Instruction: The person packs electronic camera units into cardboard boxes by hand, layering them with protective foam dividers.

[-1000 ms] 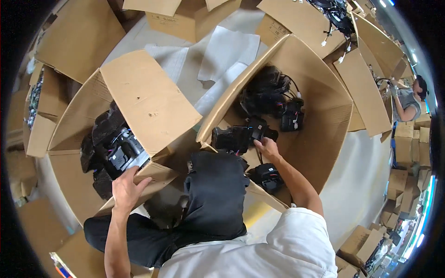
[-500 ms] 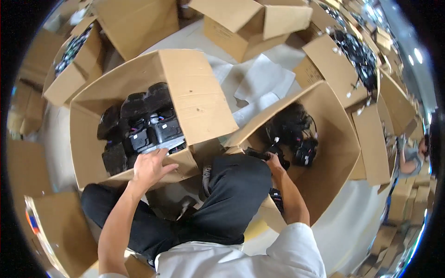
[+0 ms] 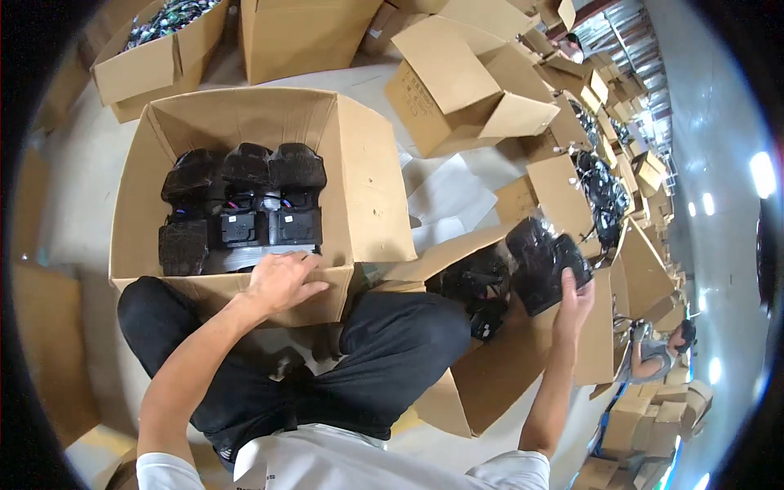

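Observation:
My right hand (image 3: 576,296) grips a black part wrapped in shiny film (image 3: 539,265), held up above the right cardboard box (image 3: 498,384). More dark pieces (image 3: 482,290) lie inside that box. My left hand (image 3: 282,284) rests over the near wall of the left cardboard box (image 3: 224,286), its fingers stretched inward and its thumb apart. Beside those fingertips is a pale, flat, layered item (image 3: 237,260). Several black film-wrapped bundles (image 3: 245,167) and black plastic housings (image 3: 238,229) with coloured wires fill the left box in rows.
An open carton (image 3: 441,90) stands beyond, with white sheets (image 3: 453,196) on the floor before it. Cartons of black wired parts (image 3: 600,196) line the right side. Another carton (image 3: 147,69) at the far left holds small pieces. A person (image 3: 657,355) is at the right.
My right hand has come up out of the right box, lifting the black film-wrapped part. My left hand stays at the left box's near wall. The whole view has turned.

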`<control>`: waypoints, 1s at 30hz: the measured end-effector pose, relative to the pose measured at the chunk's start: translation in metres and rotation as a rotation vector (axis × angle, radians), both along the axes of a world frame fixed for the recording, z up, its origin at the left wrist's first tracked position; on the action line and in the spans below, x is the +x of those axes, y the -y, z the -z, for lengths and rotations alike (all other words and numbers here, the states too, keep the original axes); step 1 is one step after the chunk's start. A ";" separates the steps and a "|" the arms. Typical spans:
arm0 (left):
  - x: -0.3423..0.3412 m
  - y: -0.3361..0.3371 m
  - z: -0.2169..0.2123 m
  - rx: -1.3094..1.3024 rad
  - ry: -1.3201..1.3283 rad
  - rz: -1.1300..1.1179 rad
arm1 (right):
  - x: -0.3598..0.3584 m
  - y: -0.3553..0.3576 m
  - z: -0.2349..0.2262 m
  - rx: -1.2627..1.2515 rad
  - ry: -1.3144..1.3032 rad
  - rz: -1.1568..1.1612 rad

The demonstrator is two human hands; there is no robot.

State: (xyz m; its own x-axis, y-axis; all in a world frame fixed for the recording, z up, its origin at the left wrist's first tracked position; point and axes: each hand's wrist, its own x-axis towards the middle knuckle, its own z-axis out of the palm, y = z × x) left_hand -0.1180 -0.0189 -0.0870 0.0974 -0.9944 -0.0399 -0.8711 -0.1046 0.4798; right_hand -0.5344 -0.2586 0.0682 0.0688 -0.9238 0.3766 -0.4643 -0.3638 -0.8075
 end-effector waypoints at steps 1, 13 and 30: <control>0.002 -0.001 -0.001 -0.116 -0.165 -0.037 | 0.027 -0.009 -0.024 -0.075 -0.082 -0.014; 0.089 -0.010 -0.170 -1.040 -0.371 -0.125 | 0.347 -0.096 -0.078 -0.951 -0.255 -0.817; 0.214 -0.079 -0.103 -0.945 -0.809 -1.007 | 0.482 -0.081 0.123 0.446 -0.822 -1.155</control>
State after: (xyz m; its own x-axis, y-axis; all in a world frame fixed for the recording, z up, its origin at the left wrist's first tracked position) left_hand 0.0955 0.0603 0.0156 0.9582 -0.2374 0.1598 -0.1302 0.1355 0.9822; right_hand -0.0527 -0.1775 -0.0551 0.8745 -0.2374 -0.4229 -0.4685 -0.6393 -0.6098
